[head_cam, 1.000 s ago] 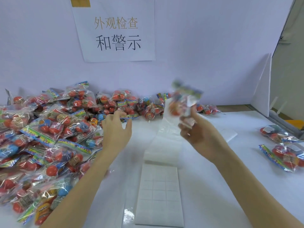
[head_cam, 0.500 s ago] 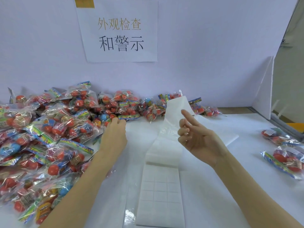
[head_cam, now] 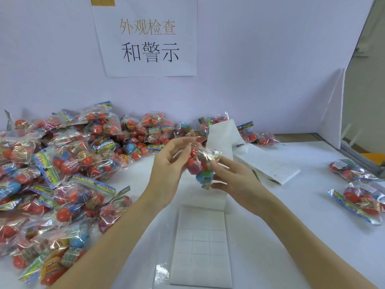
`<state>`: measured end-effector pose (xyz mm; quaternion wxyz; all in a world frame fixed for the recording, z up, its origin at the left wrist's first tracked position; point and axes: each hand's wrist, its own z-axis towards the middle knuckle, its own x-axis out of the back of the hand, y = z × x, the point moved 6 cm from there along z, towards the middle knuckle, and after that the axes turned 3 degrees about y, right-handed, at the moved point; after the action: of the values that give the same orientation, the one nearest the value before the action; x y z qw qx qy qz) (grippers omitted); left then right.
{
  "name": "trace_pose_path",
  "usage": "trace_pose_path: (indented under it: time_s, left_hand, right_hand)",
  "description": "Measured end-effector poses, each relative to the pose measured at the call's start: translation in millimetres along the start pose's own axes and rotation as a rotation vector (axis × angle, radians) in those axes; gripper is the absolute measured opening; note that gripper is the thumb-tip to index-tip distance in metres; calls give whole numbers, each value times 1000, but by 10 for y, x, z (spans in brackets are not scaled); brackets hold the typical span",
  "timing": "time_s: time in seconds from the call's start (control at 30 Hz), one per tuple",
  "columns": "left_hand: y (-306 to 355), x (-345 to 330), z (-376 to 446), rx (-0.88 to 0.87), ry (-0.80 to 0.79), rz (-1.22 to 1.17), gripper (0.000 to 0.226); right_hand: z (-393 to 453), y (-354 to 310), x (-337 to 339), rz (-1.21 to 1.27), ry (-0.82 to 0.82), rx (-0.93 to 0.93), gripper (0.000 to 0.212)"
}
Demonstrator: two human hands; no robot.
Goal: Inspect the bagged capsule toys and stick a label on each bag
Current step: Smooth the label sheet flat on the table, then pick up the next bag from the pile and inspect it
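Crinkly clear plastic fills the left of the view: a big heap of bagged toys (head_cam: 62,176) lies piled on the tabletop (head_cam: 312,236), red and blue capsules showing through, and it reaches back to the wall. None of these looks labelled, so I judge most of the job is yet to do.

In the middle, the left hand (head_cam: 168,170) and the right hand (head_cam: 235,180) hold one bag (head_cam: 200,165) between them, lifted clear of the tabletop. The left hand's fingers curl round the bag's upper side; the right hand pinches its lower end between thumb and fingers, as far as the glare on the plastic lets me tell. This reads as the inspecting step: the bag is held up where it can be looked over. The next move calls for turning the bag to check every side, then freeing one hand to peel a label and pressing it flat onto a smooth patch of the wrapper, which will crease easily.

Directly below the hands lies the label sheet (head_cam: 201,247), a white grid of small squares on a long backing strip (head_cam: 223,138) that runs up and away behind the bag. Just right of it rests a folded stack of white paper (head_cam: 273,167).

On the far right, well apart from the heap, two bags (head_cam: 358,184) lie by themselves, probably the finished ones.

White covers the tabletop; behind stands a pale wall with a printed paper sign (head_cam: 149,38), and a white board (head_cam: 333,109) leans at the right edge.
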<state>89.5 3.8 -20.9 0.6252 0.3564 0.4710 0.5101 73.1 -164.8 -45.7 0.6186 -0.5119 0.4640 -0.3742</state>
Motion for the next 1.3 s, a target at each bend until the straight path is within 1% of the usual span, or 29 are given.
trace_pose_path:
  time_s: [0.1,0.17,0.23,0.27,0.33,0.43,0.53,0.63,0.77,0.87,0.93,1.0,1.07,1.17,1.23,1.3]
  left_hand:
    - [-29,-41,-37,4,-27,110,23]
    - [-44,-23,-26,50,-24,183,25]
    - [-83,-15,-16,113,-47,234,32]
    - [-91,-15,-16,130,-56,259,31]
    - [-100,-5,-18,132,-53,254,25]
    - [-110,3,-17,128,-73,240,23]
    - [-124,9,-9,148,-97,208,26]
    - [-136,-1,-8,180,-124,145,26]
    - [-173,-21,-8,238,-131,107,12]
    - [-198,13,-8,233,-57,84,7]
    - [-199,50,3,223,-15,68,10]
    - [-199,71,9,252,-8,2,17]
    - [-200,67,4,312,-11,-92,21]
    - [-179,74,4,351,17,-134,18]
    - [-155,81,4,351,35,-115,18]
    - [-142,90,-8,330,57,-62,10]
  right_hand:
    - [10,-2,63,-93,103,32,36]
    - [20,-11,113,-157,158,53,30]
    - [25,-20,129,-160,164,65,27]
    - [20,-24,125,-160,159,67,28]
    - [9,-30,107,-184,165,71,30]
    - [8,-49,126,-147,250,86,36]
    - [11,-71,218,-100,350,118,24]
    - [14,-100,275,-152,397,162,24]
    - [10,-109,298,-178,417,175,21]
    - [16,-94,295,-161,378,148,23]
    - [22,-64,245,-183,320,112,35]
    - [26,-43,215,-218,288,106,34]
    - [28,-57,229,-190,309,114,33]
    - [28,-85,265,-129,358,112,39]
    - [27,-94,259,-121,365,108,39]
    - [25,-80,252,-112,356,96,41]
